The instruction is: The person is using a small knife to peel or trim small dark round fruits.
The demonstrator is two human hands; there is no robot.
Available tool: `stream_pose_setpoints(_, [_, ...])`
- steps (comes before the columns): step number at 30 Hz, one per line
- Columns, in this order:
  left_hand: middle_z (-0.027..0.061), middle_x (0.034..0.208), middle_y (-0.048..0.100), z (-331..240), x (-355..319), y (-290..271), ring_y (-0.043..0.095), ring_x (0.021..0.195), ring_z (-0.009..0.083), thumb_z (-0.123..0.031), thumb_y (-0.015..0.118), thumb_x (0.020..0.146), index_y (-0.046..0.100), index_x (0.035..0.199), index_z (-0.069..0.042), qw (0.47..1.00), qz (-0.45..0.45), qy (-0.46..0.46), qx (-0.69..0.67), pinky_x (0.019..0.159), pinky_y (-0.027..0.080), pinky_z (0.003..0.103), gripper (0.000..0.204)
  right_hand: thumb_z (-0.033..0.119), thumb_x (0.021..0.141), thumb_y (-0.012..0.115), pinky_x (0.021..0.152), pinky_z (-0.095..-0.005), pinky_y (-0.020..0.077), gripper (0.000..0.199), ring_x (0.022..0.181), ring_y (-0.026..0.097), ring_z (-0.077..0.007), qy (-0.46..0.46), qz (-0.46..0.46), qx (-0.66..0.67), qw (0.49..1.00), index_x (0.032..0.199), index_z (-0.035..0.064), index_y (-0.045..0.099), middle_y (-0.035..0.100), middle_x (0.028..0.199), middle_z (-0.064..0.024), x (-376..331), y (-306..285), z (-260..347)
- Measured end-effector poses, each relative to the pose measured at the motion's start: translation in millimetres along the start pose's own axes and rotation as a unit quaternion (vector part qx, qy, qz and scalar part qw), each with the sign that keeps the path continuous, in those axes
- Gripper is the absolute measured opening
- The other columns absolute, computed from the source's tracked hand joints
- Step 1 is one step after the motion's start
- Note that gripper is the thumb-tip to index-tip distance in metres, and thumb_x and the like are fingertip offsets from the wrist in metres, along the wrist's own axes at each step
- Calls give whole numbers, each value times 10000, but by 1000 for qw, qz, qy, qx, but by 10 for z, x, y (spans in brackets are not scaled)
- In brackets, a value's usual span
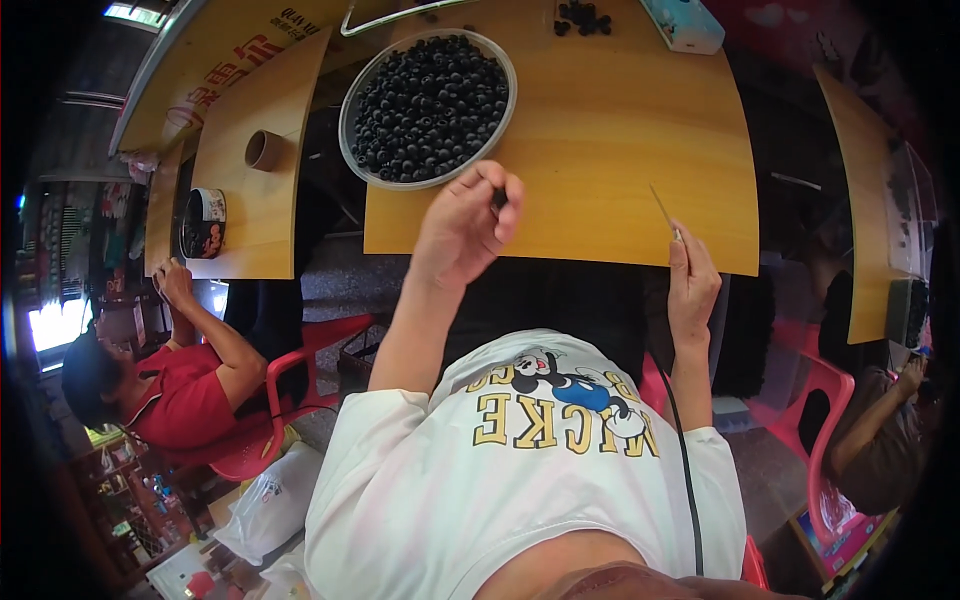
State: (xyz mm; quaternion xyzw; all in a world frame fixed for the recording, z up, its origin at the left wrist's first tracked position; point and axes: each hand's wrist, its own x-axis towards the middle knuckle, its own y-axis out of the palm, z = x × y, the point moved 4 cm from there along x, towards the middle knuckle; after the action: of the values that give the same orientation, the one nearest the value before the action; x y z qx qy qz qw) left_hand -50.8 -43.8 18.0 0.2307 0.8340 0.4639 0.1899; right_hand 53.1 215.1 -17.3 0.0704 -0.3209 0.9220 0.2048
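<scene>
Gripping one small, round, black bead-like piece (pixel 499 199) in curled fingers (pixel 514 187) of left hand (pixel 462 225), well up at the fingertip end. Held just on the near side of round, clear plastic bowl (pixel 400 184), heaped with similar black pieces (pixel 430 105), many showing a hole; cannot tell whether touching rim. Closed, in right hand (pixel 692 285), around thin, pointed metal tool (pixel 663 207): tip angled forward and leftward over yellow wood-grain desk (pixel 620 150), well apart from bead-like piece. Farther off, lying loose: small dark cluster (pixel 582 18), left of light-blue box (pixel 687 25).
</scene>
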Motion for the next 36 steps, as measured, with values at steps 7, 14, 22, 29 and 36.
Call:
stream_pose_setpoints(7, [-10, 746, 519, -818, 248, -80, 401, 579, 78, -113, 604, 894, 591, 1016, -23, 985, -122, 19, 118, 460, 289, 181, 152, 182, 976, 518, 664, -254, 437, 273, 730, 564, -160, -17, 10, 20, 1000, 1111, -33, 621, 630, 868, -120, -11, 21, 41])
stream_pose_setpoints(14, [74, 892, 644, -1085, 540, 88, 605, 770, 205, -197, 685, 818, 722, 985, -95, 460, -117, 83, 876, 653, 481, 319, 199, 179, 974, 522, 659, -253, 435, 274, 726, 563, -162, -15, 16, 19, 1000, 1103, -42, 622, 628, 856, -117, -16, 0, 51])
stream_pose_setpoints(22, [64, 935, 650, -1052, 605, -33, 622, 810, 198, -203, 624, 875, 690, 979, -50, 546, -130, 80, 824, 734, 506, 323, 196, 164, 970, 525, 651, -242, 430, 266, 717, 550, -141, -39, 11, 17, 999, 1106, -43, 623, 632, 865, -102, 12, -32, 69])
stream_pose_setpoints(29, [31, 764, 563, -115, 228, 308, 420, 546, 52, -304, 508, 973, 588, 883, -20, 972, -44, -136, 185, 463, 346, 162, 309, 67, 909, 597, 582, -199, 352, 223, 648, 422, -57, 97, 104, 205, 968, 1107, -24, 640, 534, 767, 11, 154, 17, 254])
stream_pose_setpoints(36, [44, 744, 551, 514, 96, 350, 397, 545, 55, -274, 572, 950, 641, 979, 25, 951, -9, -185, 246, 451, 289, 177, 308, 74, 824, 712, 611, -216, 323, 225, 712, 425, -73, 27, 220, 338, 915, 1029, -13, 676, 479, 754, 17, 286, 152, 667])
